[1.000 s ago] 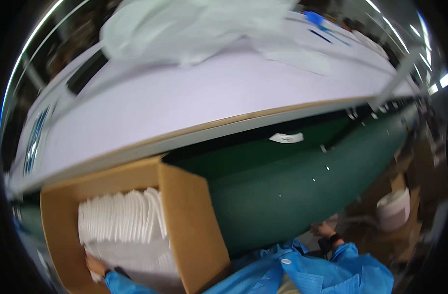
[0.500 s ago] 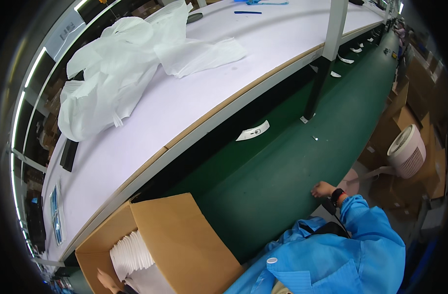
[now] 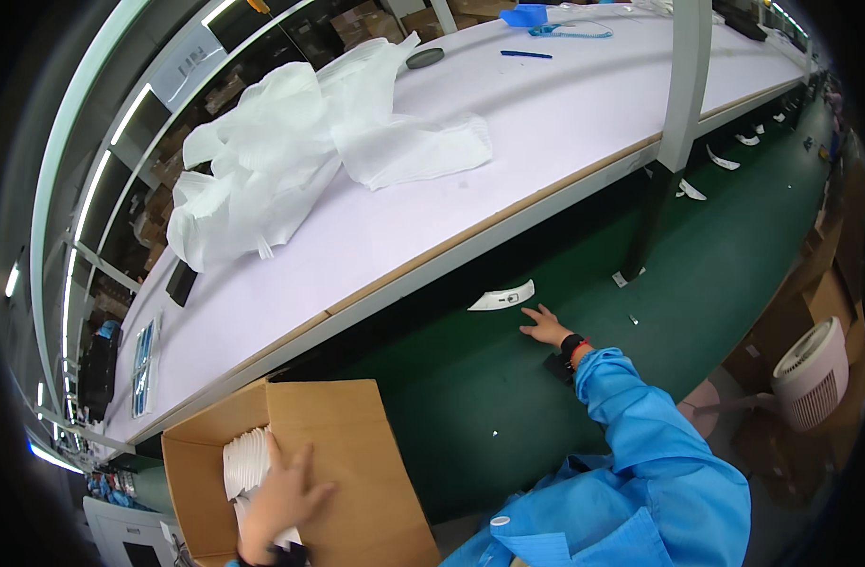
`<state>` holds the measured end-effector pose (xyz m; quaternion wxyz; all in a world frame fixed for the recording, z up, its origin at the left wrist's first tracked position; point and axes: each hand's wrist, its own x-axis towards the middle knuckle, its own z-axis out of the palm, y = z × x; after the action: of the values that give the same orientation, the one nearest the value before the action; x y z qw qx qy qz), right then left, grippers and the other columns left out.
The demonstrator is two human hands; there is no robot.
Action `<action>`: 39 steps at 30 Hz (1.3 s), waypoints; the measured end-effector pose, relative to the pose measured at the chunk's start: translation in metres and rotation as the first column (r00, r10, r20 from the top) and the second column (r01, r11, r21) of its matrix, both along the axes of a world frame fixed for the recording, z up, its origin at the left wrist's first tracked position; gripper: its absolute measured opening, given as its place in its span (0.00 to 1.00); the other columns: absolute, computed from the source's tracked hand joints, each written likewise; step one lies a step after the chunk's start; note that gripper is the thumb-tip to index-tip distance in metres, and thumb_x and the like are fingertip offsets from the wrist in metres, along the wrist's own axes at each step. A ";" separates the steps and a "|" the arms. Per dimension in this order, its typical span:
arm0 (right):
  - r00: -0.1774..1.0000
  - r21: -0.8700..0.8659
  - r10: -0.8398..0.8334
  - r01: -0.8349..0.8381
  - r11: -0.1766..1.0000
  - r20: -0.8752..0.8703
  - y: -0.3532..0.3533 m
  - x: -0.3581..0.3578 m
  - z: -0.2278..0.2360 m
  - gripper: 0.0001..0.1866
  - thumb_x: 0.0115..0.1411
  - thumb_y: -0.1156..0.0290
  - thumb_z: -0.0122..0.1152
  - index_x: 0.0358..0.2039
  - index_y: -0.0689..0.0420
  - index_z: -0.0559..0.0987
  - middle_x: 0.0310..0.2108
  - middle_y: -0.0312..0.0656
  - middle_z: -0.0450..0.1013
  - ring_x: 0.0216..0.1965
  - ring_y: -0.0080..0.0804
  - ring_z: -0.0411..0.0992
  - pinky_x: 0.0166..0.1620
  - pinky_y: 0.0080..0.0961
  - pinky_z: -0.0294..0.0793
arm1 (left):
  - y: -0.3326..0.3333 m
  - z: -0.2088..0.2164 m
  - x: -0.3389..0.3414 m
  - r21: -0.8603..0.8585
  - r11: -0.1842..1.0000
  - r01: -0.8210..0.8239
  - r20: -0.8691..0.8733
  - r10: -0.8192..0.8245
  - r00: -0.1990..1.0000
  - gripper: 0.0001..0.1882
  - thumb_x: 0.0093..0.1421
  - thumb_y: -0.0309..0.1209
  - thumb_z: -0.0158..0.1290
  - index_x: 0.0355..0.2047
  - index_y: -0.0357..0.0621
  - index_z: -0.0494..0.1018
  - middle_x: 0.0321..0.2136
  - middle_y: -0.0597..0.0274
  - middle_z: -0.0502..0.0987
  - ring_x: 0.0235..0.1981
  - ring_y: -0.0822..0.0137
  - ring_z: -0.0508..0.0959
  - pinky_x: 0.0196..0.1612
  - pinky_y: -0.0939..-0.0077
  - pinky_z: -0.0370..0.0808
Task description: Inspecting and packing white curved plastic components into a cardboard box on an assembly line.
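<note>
My right hand [image 3: 546,328] reaches out over the green conveyor belt [image 3: 555,397] with its fingers spread. Just beyond its fingertips lies a white curved plastic part [image 3: 504,297] with a small dark slot; hand and part look slightly apart. My left hand [image 3: 286,496], fingers apart and holding nothing, is over the open cardboard box [image 3: 357,454] at the lower left, against or just above its flap. Inside that box stands a row of thin white stacked pieces [image 3: 247,463], partly hidden by the hand.
Beyond the belt runs a raised white worktable [image 3: 432,208] bearing crumpled white packing sheets [image 3: 281,142]. A metal post [image 3: 683,104] rises at its edge. More white curved parts [image 3: 723,161] lie farther along the belt. A pink-white fan [image 3: 811,373] stands at right.
My right hand has stretched forward and left, close to the white curved part. My left hand has risen from inside the box to its flap. The whole view has shifted.
</note>
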<state>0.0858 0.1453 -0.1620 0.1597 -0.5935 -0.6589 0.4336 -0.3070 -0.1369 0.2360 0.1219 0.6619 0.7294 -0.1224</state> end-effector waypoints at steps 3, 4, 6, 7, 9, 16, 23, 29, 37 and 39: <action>0.999 -0.046 -0.038 0.040 0.998 0.033 0.015 -0.038 0.003 0.40 0.54 0.46 0.55 0.63 0.51 0.59 0.65 0.60 0.44 0.66 0.58 0.40 0.66 0.43 0.42 | -0.019 -0.031 0.033 0.178 0.984 -0.033 -0.391 0.101 0.915 0.39 0.46 0.41 0.63 0.59 0.47 0.62 0.62 0.25 0.37 0.53 0.32 0.65 0.44 0.60 0.75; 0.999 -0.044 -0.022 0.024 0.999 0.031 0.022 -0.038 -0.006 0.40 0.54 0.46 0.55 0.63 0.51 0.59 0.65 0.60 0.44 0.66 0.58 0.40 0.66 0.43 0.42 | -0.018 -0.032 0.036 0.180 0.982 -0.048 -0.393 0.117 0.912 0.39 0.46 0.41 0.63 0.59 0.47 0.62 0.62 0.25 0.37 0.53 0.32 0.65 0.44 0.60 0.75; 0.998 0.068 -0.039 0.042 0.997 -0.050 0.040 -0.037 -0.024 0.42 0.55 0.45 0.54 0.63 0.56 0.57 0.65 0.56 0.47 0.66 0.55 0.42 0.66 0.40 0.42 | -0.016 -0.030 0.040 0.215 0.975 -0.047 -0.380 0.128 0.916 0.41 0.43 0.39 0.64 0.58 0.49 0.63 0.63 0.27 0.38 0.47 0.30 0.70 0.39 0.59 0.77; 0.984 0.072 -0.088 0.101 0.992 -0.157 0.045 -0.040 -0.035 0.41 0.55 0.46 0.54 0.62 0.61 0.58 0.64 0.53 0.52 0.66 0.50 0.47 0.66 0.36 0.44 | -0.015 -0.032 0.041 0.225 0.970 -0.094 -0.380 0.176 0.908 0.41 0.43 0.39 0.64 0.58 0.49 0.63 0.63 0.27 0.38 0.47 0.30 0.70 0.39 0.59 0.77; 0.928 0.113 -0.147 0.196 0.974 -0.343 0.051 -0.046 -0.048 0.34 0.56 0.55 0.58 0.58 0.62 0.64 0.60 0.54 0.58 0.63 0.45 0.55 0.64 0.32 0.51 | -0.015 -0.036 0.037 0.245 0.957 -0.156 -0.293 0.226 0.929 0.41 0.40 0.38 0.66 0.56 0.49 0.65 0.62 0.28 0.38 0.48 0.33 0.69 0.37 0.60 0.77; 0.642 0.164 -0.323 0.580 0.798 -0.695 0.072 0.019 -0.081 0.09 0.63 0.71 0.52 0.41 0.59 0.75 0.39 0.39 0.73 0.41 0.31 0.71 0.48 0.26 0.70 | 0.006 -0.043 0.024 0.363 0.931 0.032 -0.287 0.079 0.955 0.45 0.36 0.40 0.68 0.57 0.52 0.64 0.61 0.27 0.45 0.41 0.38 0.74 0.31 0.62 0.79; 0.722 -0.216 -0.216 0.094 0.972 -0.657 -0.026 0.003 -0.052 0.06 0.60 0.69 0.55 0.36 0.55 0.72 0.29 0.32 0.68 0.30 0.21 0.65 0.34 0.22 0.68 | -0.017 -0.026 -0.065 0.151 0.934 -0.325 0.483 0.217 0.849 0.31 0.59 0.45 0.52 0.61 0.53 0.58 0.54 0.41 0.62 0.39 0.56 0.77 0.42 0.68 0.76; 0.779 -0.284 -0.291 0.152 0.947 -0.555 -0.084 0.060 -0.076 0.09 0.59 0.71 0.55 0.40 0.57 0.71 0.31 0.34 0.70 0.33 0.23 0.68 0.36 0.21 0.69 | -0.034 -0.078 -0.256 -0.440 0.758 -0.481 0.636 0.641 0.430 0.29 0.64 0.50 0.42 0.52 0.38 0.67 0.40 0.54 0.76 0.38 0.65 0.77 0.45 0.71 0.73; 0.822 -0.276 -0.353 0.248 0.928 -0.447 -0.139 0.028 -0.018 0.22 0.60 0.64 0.56 0.51 0.62 0.68 0.51 0.45 0.68 0.51 0.34 0.65 0.53 0.29 0.67 | -0.221 -0.176 -0.428 0.157 0.097 -0.983 0.180 0.976 0.125 0.27 0.54 0.44 0.54 0.49 0.39 0.72 0.48 0.42 0.73 0.51 0.46 0.72 0.53 0.62 0.69; 0.862 -0.240 -0.342 0.266 0.934 -0.375 -0.155 -0.027 0.053 0.21 0.59 0.65 0.56 0.49 0.63 0.69 0.49 0.46 0.69 0.50 0.35 0.66 0.52 0.30 0.67 | -0.236 -0.202 -0.432 0.109 0.061 -0.992 0.129 0.989 0.075 0.39 0.53 0.48 0.55 0.60 0.42 0.58 0.62 0.46 0.54 0.62 0.46 0.57 0.60 0.54 0.60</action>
<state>0.0586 -0.0095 -0.1091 0.3070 -0.5978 -0.4664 0.5753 -0.7394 -0.3730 0.0339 0.1238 -0.0025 0.9904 0.0617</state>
